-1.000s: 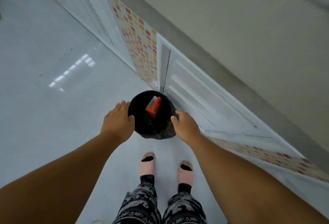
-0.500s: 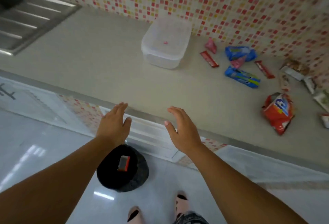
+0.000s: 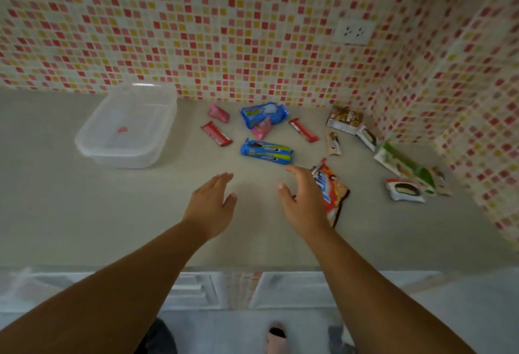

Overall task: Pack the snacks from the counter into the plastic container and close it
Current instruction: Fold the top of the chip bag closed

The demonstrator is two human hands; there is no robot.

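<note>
A clear plastic container [image 3: 126, 129] with its lid on stands at the back left of the beige counter [image 3: 84, 213]. Snacks lie scattered to its right: two blue biscuit packs [image 3: 264, 113] [image 3: 266, 152], red bars [image 3: 216, 134] [image 3: 304, 130], small pink packets [image 3: 218, 112], a red-orange bag [image 3: 332, 189], and several white and green wrappers [image 3: 404, 166] near the corner. My left hand [image 3: 212, 204] hovers empty over the counter, fingers straight. My right hand [image 3: 303, 202] is spread, empty, just left of the red-orange bag and partly covering it.
A mosaic-tiled wall [image 3: 224, 30] runs behind and along the right side, with a white socket [image 3: 354, 32] on it. The counter's front edge [image 3: 252, 269] sits above white cabinet fronts. A black bin [image 3: 157, 336] and my feet show on the floor below.
My view has risen from the floor and black bin to the counter. Both hands left the bin and moved forward over the counter toward the snacks.
</note>
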